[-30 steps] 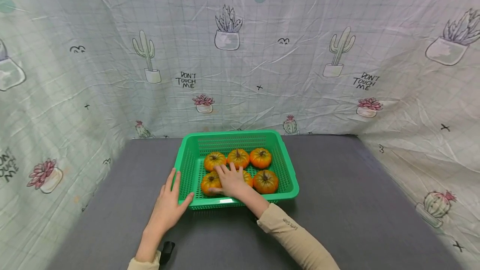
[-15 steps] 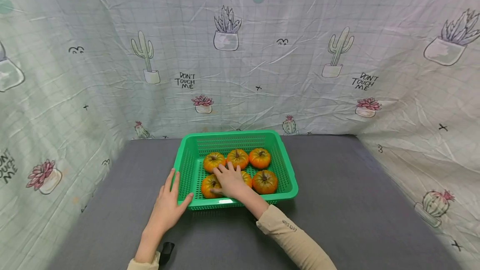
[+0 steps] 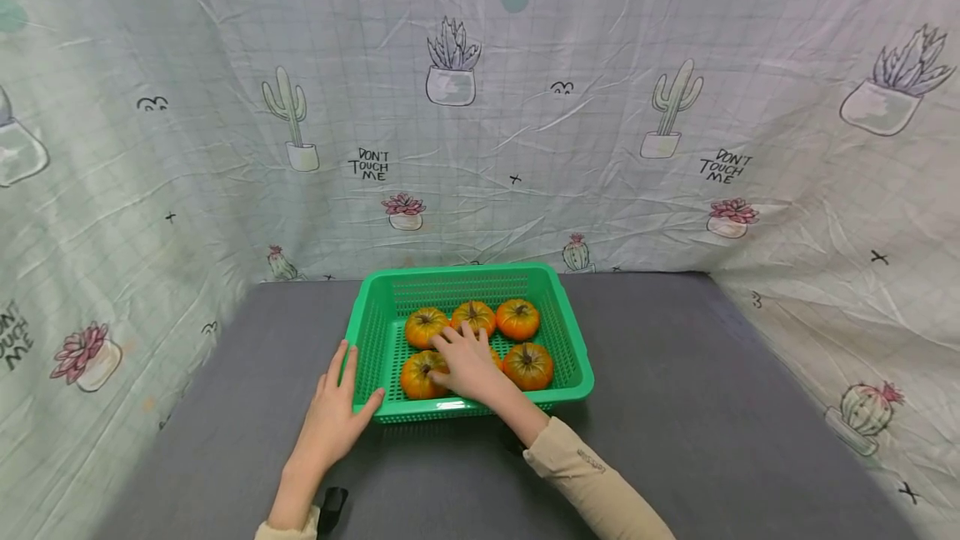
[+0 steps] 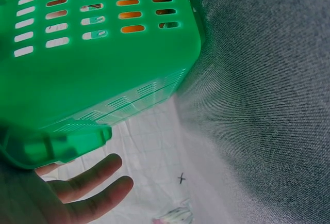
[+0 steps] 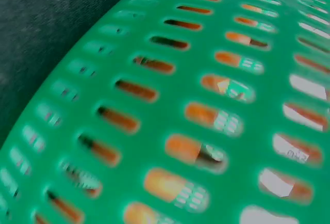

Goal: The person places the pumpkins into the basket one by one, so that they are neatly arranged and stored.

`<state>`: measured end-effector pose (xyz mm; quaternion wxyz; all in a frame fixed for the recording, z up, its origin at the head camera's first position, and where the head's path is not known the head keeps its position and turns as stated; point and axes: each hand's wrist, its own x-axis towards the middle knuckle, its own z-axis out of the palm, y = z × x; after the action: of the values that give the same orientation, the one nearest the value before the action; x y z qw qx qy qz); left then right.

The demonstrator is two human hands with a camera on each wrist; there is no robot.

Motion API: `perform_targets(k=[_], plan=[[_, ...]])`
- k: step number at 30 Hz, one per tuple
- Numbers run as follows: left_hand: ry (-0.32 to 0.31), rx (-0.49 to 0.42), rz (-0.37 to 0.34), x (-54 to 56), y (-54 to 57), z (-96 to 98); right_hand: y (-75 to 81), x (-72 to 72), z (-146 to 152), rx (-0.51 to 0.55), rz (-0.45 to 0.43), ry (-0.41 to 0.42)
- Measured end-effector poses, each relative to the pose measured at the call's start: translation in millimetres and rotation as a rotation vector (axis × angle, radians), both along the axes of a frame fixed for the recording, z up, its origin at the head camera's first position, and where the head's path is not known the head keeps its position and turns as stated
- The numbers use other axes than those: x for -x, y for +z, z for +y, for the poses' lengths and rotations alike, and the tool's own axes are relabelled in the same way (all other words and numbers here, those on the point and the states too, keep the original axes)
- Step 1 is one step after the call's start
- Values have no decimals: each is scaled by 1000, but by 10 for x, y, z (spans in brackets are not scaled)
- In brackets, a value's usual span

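Observation:
In the head view, several small orange pumpkins with ribbed green-yellow tops stand in two rows in a green basket (image 3: 566, 319). My right hand (image 3: 471, 365) lies over the front row with spread fingers, covering most of the middle pumpkin (image 3: 496, 357). Its thumb reaches the front left pumpkin (image 3: 422, 377), while the fingertips overlap the back row. My left hand (image 3: 330, 411) rests at the basket's left front corner, fingers straight along the side and thumb at the rim. The left wrist view has its fingers (image 4: 98, 195) just past the rim. The right hand is hidden in its wrist view.
A dark grey cloth-covered table (image 3: 660, 407) lies under the basket. Behind it and at both sides hangs a pale curtain (image 3: 525, 132) printed with cactus pots. A black strap (image 3: 332, 509) shows at the left wrist.
My right hand has shifted slightly right over the pumpkins, and the front left pumpkin shows more of its top. My left hand stays at the basket corner.

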<state>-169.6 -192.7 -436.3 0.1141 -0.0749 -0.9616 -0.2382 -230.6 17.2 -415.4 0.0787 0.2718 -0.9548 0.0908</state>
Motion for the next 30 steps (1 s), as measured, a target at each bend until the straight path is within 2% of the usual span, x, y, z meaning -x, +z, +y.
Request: perform_targets(k=[9, 18, 24, 30], plan=[[-1, -7, 8, -14, -18, 6, 47, -118, 291, 116, 54, 33], [-23, -21, -16, -6, -9, -15, 58, -237, 576, 130, 118, 76], [-39, -52, -53, 13, 14, -43, 49, -247, 781, 152, 166, 95], [-58, -116, -100, 32, 55, -92, 25, -216, 1062, 156, 193, 54]])
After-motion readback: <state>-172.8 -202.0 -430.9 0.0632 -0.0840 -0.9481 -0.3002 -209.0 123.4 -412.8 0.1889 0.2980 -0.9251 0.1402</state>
